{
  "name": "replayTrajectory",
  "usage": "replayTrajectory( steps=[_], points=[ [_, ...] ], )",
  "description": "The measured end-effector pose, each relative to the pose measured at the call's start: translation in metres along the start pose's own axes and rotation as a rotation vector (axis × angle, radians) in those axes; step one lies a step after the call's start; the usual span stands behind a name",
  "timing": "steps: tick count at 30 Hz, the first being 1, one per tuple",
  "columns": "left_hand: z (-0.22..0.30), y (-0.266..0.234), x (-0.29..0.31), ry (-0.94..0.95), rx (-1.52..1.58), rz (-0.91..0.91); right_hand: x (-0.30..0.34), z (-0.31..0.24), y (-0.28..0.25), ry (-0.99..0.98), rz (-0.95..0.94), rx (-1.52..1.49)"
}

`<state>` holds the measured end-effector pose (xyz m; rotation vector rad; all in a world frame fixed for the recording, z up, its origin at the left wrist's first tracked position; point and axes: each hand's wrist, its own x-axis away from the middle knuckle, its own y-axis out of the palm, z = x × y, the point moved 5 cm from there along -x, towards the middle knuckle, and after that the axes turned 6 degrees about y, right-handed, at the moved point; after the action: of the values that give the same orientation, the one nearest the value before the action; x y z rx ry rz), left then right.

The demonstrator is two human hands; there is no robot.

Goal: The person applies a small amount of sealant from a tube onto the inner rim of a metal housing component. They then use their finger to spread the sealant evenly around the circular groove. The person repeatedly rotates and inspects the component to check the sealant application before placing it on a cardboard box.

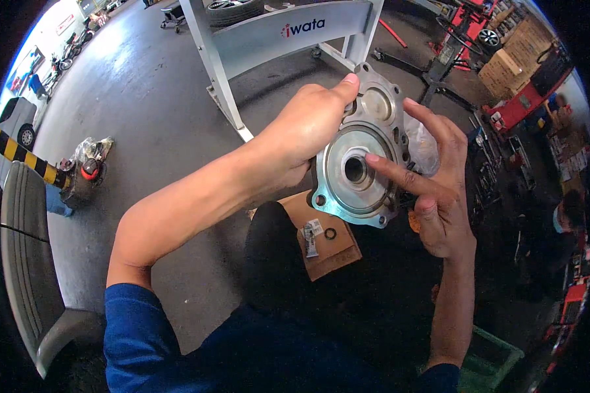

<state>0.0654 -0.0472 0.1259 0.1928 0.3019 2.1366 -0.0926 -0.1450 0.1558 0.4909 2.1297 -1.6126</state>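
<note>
A flat silvery metal cover (360, 139) is held up in front of me, tilted, with bolt holes along its edge, a smaller round recess at its upper end and a round bore (355, 170) in its larger disc. My left hand (311, 121) grips its left edge, thumb on the face near the top; the other fingers are hidden behind. From the right, my right hand (442, 177) reaches in with its fingers apart. Its index fingertip touches the rim of the bore, and it holds nothing. Below lies a cardboard piece (337, 259) carrying a dark ring (330, 234) and a small tube (310, 240).
Ahead stands a white metal frame (229, 39) with a broad panel. Hand tools (485, 154) lie on the floor at right, near cardboard boxes (510, 62). A clear plastic bag (421, 143) shows behind the cover. A green crate (495, 354) sits at lower right.
</note>
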Motion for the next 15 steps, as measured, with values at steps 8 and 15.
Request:
replayTrajectory(
  steps=[8, 15],
  points=[
    [0.0007, 0.0020, -0.0025, 0.004, -0.012, 0.016, -0.0016, -0.0014, -0.0016, -0.043, -0.016, 0.140],
    [0.0003, 0.0023, -0.0048, 0.001, -0.003, 0.002, -0.0010, -0.0049, 0.0002, -0.070, -0.001, 0.281]
  ],
)
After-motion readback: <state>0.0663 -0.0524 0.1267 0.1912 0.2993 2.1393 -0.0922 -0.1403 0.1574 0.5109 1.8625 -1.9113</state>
